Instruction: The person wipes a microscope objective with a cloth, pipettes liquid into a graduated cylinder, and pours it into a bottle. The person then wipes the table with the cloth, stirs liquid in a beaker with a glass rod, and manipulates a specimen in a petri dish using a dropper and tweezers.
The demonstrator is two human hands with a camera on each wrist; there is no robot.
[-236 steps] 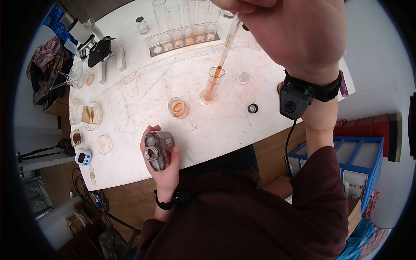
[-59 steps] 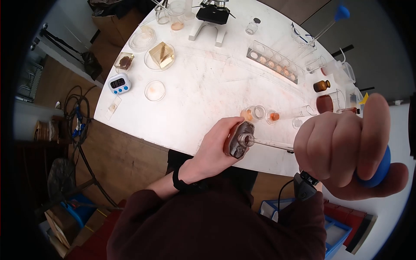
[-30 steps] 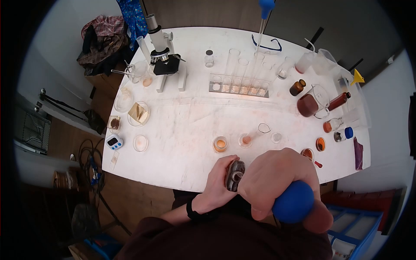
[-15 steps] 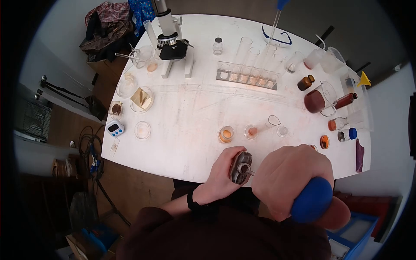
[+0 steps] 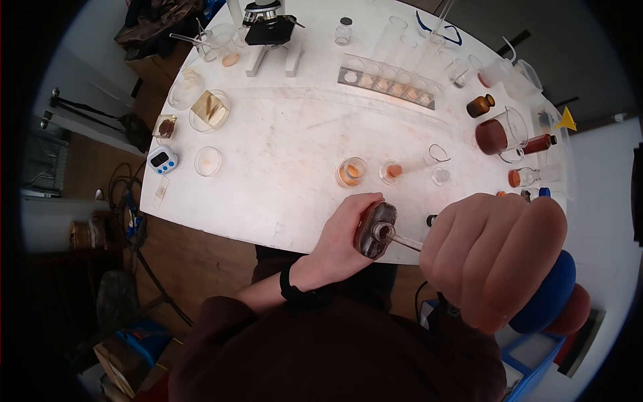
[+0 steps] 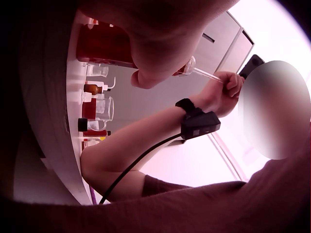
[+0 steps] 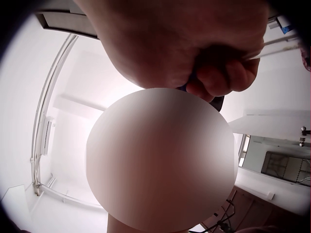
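Note:
In the head view the left hand (image 5: pixel 345 238) grips a dark bottle (image 5: pixel 376 231) at the table's front edge, its open neck facing up. The right hand (image 5: pixel 492 261), higher and to the right, curls round a pipette with a blue bulb (image 5: pixel 546 295); the glass tube (image 5: pixel 406 242) reaches into the bottle's neck. The left wrist view shows the bottle as red-brown (image 6: pixel 104 46), with the tube (image 6: pixel 208 74) running up to the right hand (image 6: pixel 226 94). Behind the bottle stand a jar with orange contents (image 5: pixel 349 173) and a cylinder (image 5: pixel 415 165) with some orange liquid.
A test tube rack (image 5: pixel 387 87) and a microscope (image 5: pixel 271 33) stand at the back. On the right are a brown bottle (image 5: pixel 479 105) and a beaker of dark red liquid (image 5: pixel 492 137). Petri dishes (image 5: pixel 208 161) and a timer (image 5: pixel 163 159) lie on the left.
Compared with about a second ago, the right hand and blue bulb have moved right and up, and more of the tube shows. Earlier, the tube was in the cylinder; now it is in the bottle.

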